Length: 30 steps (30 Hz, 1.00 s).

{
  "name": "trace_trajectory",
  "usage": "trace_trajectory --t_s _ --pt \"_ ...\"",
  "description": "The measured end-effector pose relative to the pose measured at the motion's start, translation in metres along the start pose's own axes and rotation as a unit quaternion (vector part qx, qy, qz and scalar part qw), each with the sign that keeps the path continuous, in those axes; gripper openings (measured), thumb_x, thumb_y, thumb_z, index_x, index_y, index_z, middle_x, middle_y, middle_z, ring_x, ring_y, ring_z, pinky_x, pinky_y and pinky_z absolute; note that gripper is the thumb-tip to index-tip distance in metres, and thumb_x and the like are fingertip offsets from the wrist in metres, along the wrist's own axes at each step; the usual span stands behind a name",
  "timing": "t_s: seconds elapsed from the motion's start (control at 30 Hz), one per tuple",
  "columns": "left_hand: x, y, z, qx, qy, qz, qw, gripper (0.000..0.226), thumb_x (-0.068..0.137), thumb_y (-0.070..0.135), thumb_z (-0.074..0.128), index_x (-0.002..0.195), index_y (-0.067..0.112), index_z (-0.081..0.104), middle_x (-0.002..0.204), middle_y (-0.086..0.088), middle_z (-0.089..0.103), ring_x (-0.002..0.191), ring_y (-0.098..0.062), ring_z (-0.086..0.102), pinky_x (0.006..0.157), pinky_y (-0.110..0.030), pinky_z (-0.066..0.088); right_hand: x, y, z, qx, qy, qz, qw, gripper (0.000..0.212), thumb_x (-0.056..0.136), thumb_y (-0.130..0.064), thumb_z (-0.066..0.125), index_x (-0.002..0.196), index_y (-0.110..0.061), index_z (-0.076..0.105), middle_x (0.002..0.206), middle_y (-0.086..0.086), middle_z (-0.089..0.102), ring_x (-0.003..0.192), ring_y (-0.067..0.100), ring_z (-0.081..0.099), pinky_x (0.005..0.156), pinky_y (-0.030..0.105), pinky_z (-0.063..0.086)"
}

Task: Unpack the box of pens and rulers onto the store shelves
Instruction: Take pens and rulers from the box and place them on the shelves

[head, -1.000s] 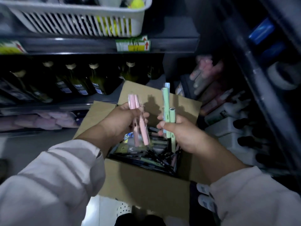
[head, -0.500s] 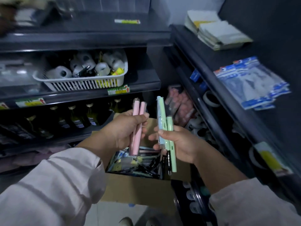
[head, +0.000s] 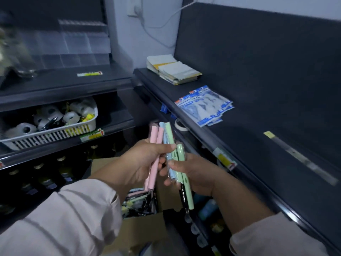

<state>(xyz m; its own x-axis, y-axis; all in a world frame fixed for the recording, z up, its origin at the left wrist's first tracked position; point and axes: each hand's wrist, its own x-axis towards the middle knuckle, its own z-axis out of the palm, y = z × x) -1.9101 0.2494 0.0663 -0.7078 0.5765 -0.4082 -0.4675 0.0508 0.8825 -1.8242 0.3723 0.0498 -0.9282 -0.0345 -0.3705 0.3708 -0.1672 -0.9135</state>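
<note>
Pink pens (head: 154, 157) are clenched in the left hand (head: 140, 163), green and blue pens (head: 175, 159) in the right hand (head: 197, 176), likely sorted by colour. The box (head: 142, 230) lies at six o'clock beneath them.

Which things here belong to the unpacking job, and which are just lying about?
Job: pink pens in the left hand, green and blue pens in the right hand, open cardboard box, dark shelf on the right.
Lying about: basket of tape rolls, blue packets, paper stacks, bottles.
</note>
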Motion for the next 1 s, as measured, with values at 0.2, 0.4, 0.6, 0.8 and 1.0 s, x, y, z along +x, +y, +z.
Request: trace_trajectory --t_s 0.2,0.4,0.6,0.8,1.0 --pt "-0.026 -0.019 0.079 -0.006 -0.016 0.011 1.0 0.018 0.08 0.01 0.071 0.093 0.004 0.06 0.047 -0.004 0.042 0.032 -0.014 0.038 0.034 -0.019 0.038 -0.077 0.014 -0.036 0.053 0.051 -0.019 0.997 0.015 0.097 -0.017 0.051 0.096 -0.012 0.065 0.082 0.006 0.069 0.069 0.02 0.066 0.063 0.03 0.042" --pt "-0.059 -0.052 0.171 -0.006 -0.04 -0.003 0.999 0.011 0.081 0.008 0.07 0.083 0.009 0.059 0.047 0.001 0.052 0.034 -0.006 0.041 0.034 -0.015 0.036 -0.191 0.051 -0.082 0.139 0.116 -0.038 0.983 0.043 0.07 0.003 0.055 0.112 0.001 0.063 0.096 0.018 0.065 0.091 0.034 0.058 0.054 0.025 0.046" --pt "-0.109 -0.088 0.254 0.018 -0.111 -0.028 0.993 0.024 0.085 0.01 0.066 0.107 0.004 0.059 0.051 0.001 0.063 0.034 -0.004 0.041 0.035 -0.013 0.036 -0.305 0.077 -0.11 0.158 0.223 -0.058 0.96 0.037 0.09 0.013 0.043 0.122 0.004 0.058 0.105 0.022 0.065 0.08 0.025 0.062 0.076 0.032 0.054" --pt "-0.158 -0.113 0.329 0.064 -0.178 -0.033 0.981 0.016 0.083 0.013 0.068 0.095 0.003 0.064 0.064 -0.002 0.069 0.038 -0.005 0.043 0.036 -0.014 0.038 -0.403 0.1 -0.127 0.212 0.366 -0.087 0.902 0.017 0.089 0.006 0.056 0.099 -0.007 0.062 0.076 0.009 0.07 0.071 0.024 0.068 0.078 0.043 0.057" --pt "-0.19 -0.143 0.386 0.11 -0.23 -0.037 0.966 0.027 0.084 0.015 0.068 0.105 -0.002 0.065 0.063 -0.001 0.069 0.041 -0.005 0.046 0.039 -0.016 0.041 -0.47 0.133 -0.146 0.292 0.501 -0.116 0.806 0.007 0.093 -0.004 0.057 0.091 -0.01 0.061 0.081 0.008 0.065 0.07 0.02 0.063 0.052 0.025 0.052"
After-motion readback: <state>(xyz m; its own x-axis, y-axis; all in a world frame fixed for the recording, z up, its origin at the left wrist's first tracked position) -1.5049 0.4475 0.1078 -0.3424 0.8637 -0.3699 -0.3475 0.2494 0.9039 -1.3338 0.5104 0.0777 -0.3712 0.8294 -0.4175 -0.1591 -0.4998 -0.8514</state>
